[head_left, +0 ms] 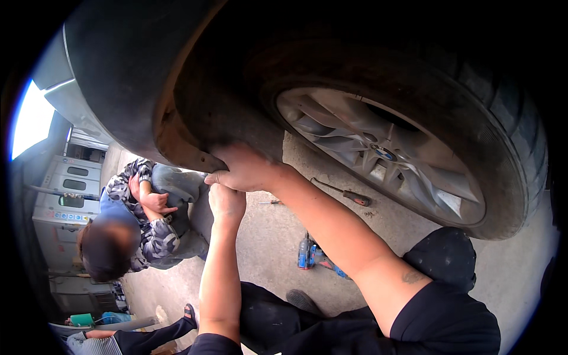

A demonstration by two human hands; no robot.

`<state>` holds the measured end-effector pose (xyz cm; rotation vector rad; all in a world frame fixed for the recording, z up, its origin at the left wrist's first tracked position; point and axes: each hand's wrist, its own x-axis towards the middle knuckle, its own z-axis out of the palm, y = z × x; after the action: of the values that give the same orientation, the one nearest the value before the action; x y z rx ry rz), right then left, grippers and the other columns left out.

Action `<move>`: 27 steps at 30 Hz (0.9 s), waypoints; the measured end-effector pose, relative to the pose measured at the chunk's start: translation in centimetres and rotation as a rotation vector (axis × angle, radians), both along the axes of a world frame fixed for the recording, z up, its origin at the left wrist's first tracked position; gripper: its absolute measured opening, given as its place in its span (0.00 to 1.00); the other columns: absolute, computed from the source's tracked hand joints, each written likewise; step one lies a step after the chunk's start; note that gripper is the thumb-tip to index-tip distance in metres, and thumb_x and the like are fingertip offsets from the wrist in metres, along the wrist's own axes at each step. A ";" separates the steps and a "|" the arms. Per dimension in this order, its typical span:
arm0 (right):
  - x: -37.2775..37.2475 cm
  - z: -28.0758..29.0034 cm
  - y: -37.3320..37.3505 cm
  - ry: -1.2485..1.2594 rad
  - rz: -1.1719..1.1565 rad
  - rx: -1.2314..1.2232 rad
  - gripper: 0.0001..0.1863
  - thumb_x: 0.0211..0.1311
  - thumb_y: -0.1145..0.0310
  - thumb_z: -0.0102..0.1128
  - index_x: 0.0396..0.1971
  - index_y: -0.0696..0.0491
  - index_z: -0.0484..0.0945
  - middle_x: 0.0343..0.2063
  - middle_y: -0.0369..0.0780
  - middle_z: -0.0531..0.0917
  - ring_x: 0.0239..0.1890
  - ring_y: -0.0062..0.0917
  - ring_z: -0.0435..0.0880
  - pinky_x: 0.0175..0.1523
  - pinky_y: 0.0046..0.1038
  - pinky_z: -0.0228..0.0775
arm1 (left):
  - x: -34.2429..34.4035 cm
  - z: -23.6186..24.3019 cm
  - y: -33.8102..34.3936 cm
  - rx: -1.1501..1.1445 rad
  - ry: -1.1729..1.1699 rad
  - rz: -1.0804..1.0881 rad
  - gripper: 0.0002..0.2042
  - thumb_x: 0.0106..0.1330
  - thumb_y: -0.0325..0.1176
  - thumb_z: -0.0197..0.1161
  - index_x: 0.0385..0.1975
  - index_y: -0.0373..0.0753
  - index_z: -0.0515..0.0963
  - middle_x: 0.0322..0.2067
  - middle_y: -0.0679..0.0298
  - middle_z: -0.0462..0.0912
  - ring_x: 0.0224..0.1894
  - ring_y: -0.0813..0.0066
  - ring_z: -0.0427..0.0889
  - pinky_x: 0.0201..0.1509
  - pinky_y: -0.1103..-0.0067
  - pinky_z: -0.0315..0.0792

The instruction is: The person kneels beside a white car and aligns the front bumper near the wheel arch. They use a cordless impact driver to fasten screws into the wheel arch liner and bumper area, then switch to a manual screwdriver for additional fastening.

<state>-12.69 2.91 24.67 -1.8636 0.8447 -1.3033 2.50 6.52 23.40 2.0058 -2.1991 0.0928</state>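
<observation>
Both my hands are together at the lower corner of a car's dark bumper [142, 89], beside the wheel arch edge [188, 151]. My right hand [251, 167] is closed at this edge, its thumb pointing left; its fingertips are blurred and partly in shadow. Just below it, my left hand [228, 202] is a fist pressed up near the right thumb. Whatever the left fingers hold is hidden. Behind the right hand runs the dark wheel arch liner [222, 112]. To the right stands the wheel [378, 151], with a silver spoked rim and black tire.
On the concrete floor lie a red-and-black-handled tool [357, 198] with a long shaft, a small thin tool [270, 202] and a blue power tool [306, 254]. A person in a camouflage top [157, 236] crouches at left, arms crossed. Another person's leg [157, 337] shows at lower left.
</observation>
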 end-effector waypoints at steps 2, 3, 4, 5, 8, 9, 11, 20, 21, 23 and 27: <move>0.0 0.1 0.5 0.010 -0.002 -0.013 0.25 0.54 0.56 0.70 0.44 0.60 0.78 0.40 0.56 0.83 0.48 0.53 0.81 0.52 0.46 0.72 | 0.3 -0.4 -0.2 -0.035 -0.012 -0.031 0.11 0.65 0.32 0.60 0.44 0.35 0.80 0.37 0.41 0.84 0.43 0.38 0.82 0.44 0.52 0.74; 0.2 0.1 0.5 0.011 -0.012 -0.019 0.25 0.55 0.55 0.70 0.45 0.59 0.78 0.41 0.56 0.83 0.49 0.52 0.81 0.53 0.46 0.72 | 0.6 -0.6 -0.2 -0.053 -0.019 -0.043 0.11 0.65 0.31 0.60 0.44 0.36 0.80 0.36 0.41 0.84 0.42 0.38 0.82 0.44 0.52 0.74; 0.4 0.0 0.4 0.012 -0.023 -0.025 0.25 0.56 0.55 0.69 0.45 0.58 0.77 0.42 0.55 0.83 0.50 0.52 0.81 0.54 0.47 0.72 | 0.7 -0.8 -0.2 -0.060 -0.024 -0.036 0.12 0.65 0.32 0.60 0.45 0.35 0.80 0.37 0.41 0.84 0.43 0.38 0.82 0.45 0.52 0.74; 0.5 0.0 0.4 0.017 -0.036 -0.035 0.25 0.56 0.54 0.68 0.46 0.57 0.77 0.43 0.55 0.83 0.51 0.51 0.80 0.55 0.47 0.72 | 0.5 -0.8 -0.3 -0.071 -0.026 -0.032 0.12 0.65 0.32 0.59 0.46 0.35 0.80 0.38 0.41 0.84 0.44 0.38 0.82 0.46 0.52 0.74; 1.4 -0.6 0.8 -0.063 -0.084 -0.011 0.28 0.54 0.54 0.70 0.50 0.57 0.78 0.45 0.54 0.84 0.52 0.48 0.81 0.56 0.43 0.73 | -0.1 -0.3 -0.1 -0.044 0.034 -0.011 0.12 0.66 0.33 0.59 0.45 0.35 0.80 0.39 0.42 0.85 0.44 0.39 0.82 0.46 0.53 0.75; 1.1 -1.1 0.5 -0.093 0.019 0.062 0.30 0.53 0.53 0.71 0.52 0.57 0.78 0.46 0.54 0.84 0.52 0.46 0.82 0.56 0.42 0.73 | -0.6 0.1 0.1 -0.024 0.073 -0.001 0.12 0.66 0.33 0.59 0.44 0.35 0.81 0.38 0.42 0.85 0.44 0.39 0.83 0.46 0.53 0.75; -0.7 -1.7 -1.1 -0.156 0.238 0.206 0.35 0.51 0.53 0.73 0.56 0.58 0.77 0.48 0.53 0.84 0.54 0.43 0.82 0.57 0.38 0.73 | -0.9 0.9 0.2 0.069 0.207 -0.007 0.16 0.62 0.40 0.69 0.41 0.33 0.82 0.37 0.45 0.86 0.44 0.44 0.84 0.48 0.60 0.77; -3.1 -8.6 -1.3 0.277 -0.038 0.334 0.39 0.48 0.52 0.76 0.58 0.58 0.77 0.56 0.53 0.80 0.59 0.44 0.79 0.61 0.36 0.73 | 3.5 -1.7 0.1 0.101 0.680 -0.064 0.11 0.65 0.31 0.70 0.43 0.31 0.82 0.37 0.60 0.88 0.36 0.76 0.84 0.39 0.79 0.79; -2.1 -9.1 -1.3 0.344 -0.011 0.340 0.38 0.48 0.52 0.76 0.57 0.57 0.77 0.56 0.53 0.79 0.59 0.45 0.79 0.61 0.37 0.72 | 2.7 -1.4 0.1 0.110 0.747 -0.063 0.10 0.66 0.30 0.69 0.41 0.30 0.82 0.36 0.61 0.87 0.36 0.77 0.84 0.40 0.79 0.79; -0.8 -10.5 -1.2 0.300 -0.084 0.287 0.30 0.48 0.51 0.76 0.46 0.58 0.82 0.45 0.53 0.84 0.50 0.47 0.83 0.54 0.39 0.75 | 2.7 -1.7 -0.3 0.122 0.858 -0.016 0.10 0.67 0.30 0.68 0.40 0.29 0.81 0.35 0.62 0.87 0.36 0.76 0.85 0.40 0.79 0.81; -0.1 -11.9 -0.2 0.122 -0.144 0.285 0.22 0.50 0.50 0.74 0.31 0.56 0.86 0.30 0.51 0.85 0.39 0.45 0.86 0.45 0.41 0.75 | 2.9 -2.2 -0.1 0.141 1.256 0.060 0.12 0.71 0.31 0.65 0.43 0.25 0.76 0.39 0.50 0.85 0.41 0.61 0.88 0.45 0.73 0.85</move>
<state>-12.74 2.73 12.76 -1.6938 1.1823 -1.0945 5.36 6.42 21.21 1.4463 -1.3060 -1.0249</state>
